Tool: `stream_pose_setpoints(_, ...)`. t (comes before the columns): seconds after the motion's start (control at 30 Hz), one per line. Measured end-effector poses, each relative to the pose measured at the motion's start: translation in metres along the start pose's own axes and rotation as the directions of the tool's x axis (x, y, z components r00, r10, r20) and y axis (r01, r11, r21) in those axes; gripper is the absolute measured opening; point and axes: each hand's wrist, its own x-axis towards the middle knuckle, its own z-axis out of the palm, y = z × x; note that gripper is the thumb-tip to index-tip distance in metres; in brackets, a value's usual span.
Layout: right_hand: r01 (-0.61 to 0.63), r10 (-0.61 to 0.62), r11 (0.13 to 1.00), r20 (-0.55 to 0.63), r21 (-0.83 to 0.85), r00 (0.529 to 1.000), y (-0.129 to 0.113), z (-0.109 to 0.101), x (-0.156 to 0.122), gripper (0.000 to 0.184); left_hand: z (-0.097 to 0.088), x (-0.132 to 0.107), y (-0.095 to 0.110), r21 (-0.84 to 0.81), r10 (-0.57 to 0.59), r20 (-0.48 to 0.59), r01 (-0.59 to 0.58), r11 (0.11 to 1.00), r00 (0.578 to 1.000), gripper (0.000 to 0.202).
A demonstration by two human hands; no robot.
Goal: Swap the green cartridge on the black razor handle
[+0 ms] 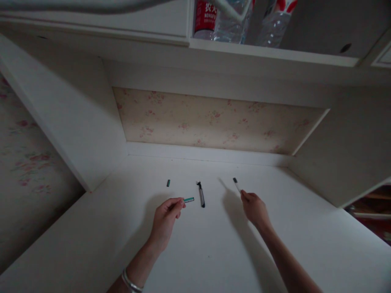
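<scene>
My left hand is closed in a pinch on a razor cartridge, a thin green strip with a pale and dark edge that sticks out to the right of my fingertips. Fingers wrapped, my right hand grips a toothbrush by its pale handle; the dark head points up and away, raised over the table. Between my hands a black and grey razor handle lies on the white surface. Beyond my left hand rests a small dark-green piece, similar to a razor cartridge.
The white tabletop ends at a low back ledge under floral wallpaper. Side panels close it in left and right. Overhead, a shelf holds several plastic bottles. A pale, blurred bar crosses the top left.
</scene>
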Motion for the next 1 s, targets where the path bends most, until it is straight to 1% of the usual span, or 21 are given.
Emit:
stream_pose_setpoints(0.13, -0.07, 0.078, 0.984, 0.047, -0.162, 0.996, 0.022, -0.004, 0.009, 0.035, -0.003, 0.002, -0.002, 0.015, -0.011, 0.016, 0.01, 1.0, 1.0, 0.027)
stream_pose_setpoints(0.2, -0.088, 0.105, 0.971, 0.068, -0.223, 0.992, 0.027, -0.004, 0.011, 0.035, -0.003, 0.002, -0.003, 0.032, -0.011, 0.031, 0.01, 0.999, 0.999, 0.027)
stream_pose_setpoints(0.3, -0.099, 0.127, 0.958, 0.087, -0.271, 0.988, 0.029, -0.003, 0.013, 0.037, -0.003, 0.003, -0.004, 0.072, -0.002, 0.051, -0.002, 0.997, 0.999, 0.026)
stream_pose_setpoints(0.5, -0.065, 0.091, 0.96, 0.084, -0.272, 0.992, 0.027, -0.002, 0.015, 0.038, -0.002, 0.002, -0.003, 0.105, -0.009, 0.063, 0.003, 0.994, 0.998, 0.026)
stream_pose_setpoints(0.63, -0.045, 0.056, 0.971, 0.041, -0.236, 0.998, 0.027, -0.005, 0.012, 0.04, -0.002, 0.002, -0.004, 0.11, -0.012, 0.071, 0.004, 0.994, 0.997, 0.027)
stream_pose_setpoints(0.7, -0.018, 0.021, 0.978, 0.014, -0.209, 1.0, 0.02, -0.007, 0.008, 0.04, -0.001, 0.002, -0.004, 0.113, -0.017, 0.082, 0.008, 0.994, 0.997, 0.026)
stream_pose_setpoints(0.77, 0.062, -0.064, 0.988, -0.007, -0.143, 0.998, 0.003, -0.009, 0.0, 0.037, 0.0, 0.001, -0.005, 0.116, -0.027, 0.096, 0.016, 0.993, 0.995, 0.026)
stream_pose_setpoints(0.8, 0.128, -0.13, 0.988, -0.013, -0.089, 0.991, -0.008, -0.01, -0.006, 0.034, 0.0, 0.001, -0.006, 0.119, -0.032, 0.103, 0.02, 0.993, 0.994, 0.026)
stream_pose_setpoints(0.83, 0.234, -0.233, 0.972, -0.035, 0.016, 0.972, -0.022, -0.011, -0.014, 0.033, 0.001, 0.001, -0.006, 0.124, -0.038, 0.109, 0.025, 0.992, 0.993, 0.026)
stream_pose_setpoints(0.87, 0.347, -0.342, 0.929, -0.058, 0.13, 0.938, -0.037, -0.012, -0.023, 0.032, 0.001, 0.001, -0.006, 0.129, -0.045, 0.114, 0.03, 0.991, 0.992, 0.026)
stream_pose_setpoints(0.9, 0.446, -0.441, 0.867, -0.072, 0.222, 0.895, -0.052, -0.014, -0.032, 0.032, 0.001, 0.0, -0.006, 0.135, -0.05, 0.121, 0.034, 0.99, 0.991, 0.026)
stream_pose_setpoints(0.93, 0.52, -0.514, 0.806, -0.101, 0.283, 0.852, -0.067, -0.015, -0.041, 0.031, 0.002, 0.0, -0.007, 0.141, -0.053, 0.127, 0.035, 0.989, 0.99, 0.026)
stream_pose_setpoints(1.0, 0.623, -0.616, 0.715, -0.135, 0.317, 0.776, -0.093, -0.015, -0.057, 0.03, 0.002, 0.0, -0.007, 0.151, -0.052, 0.137, 0.031, 0.988, 0.989, 0.026)
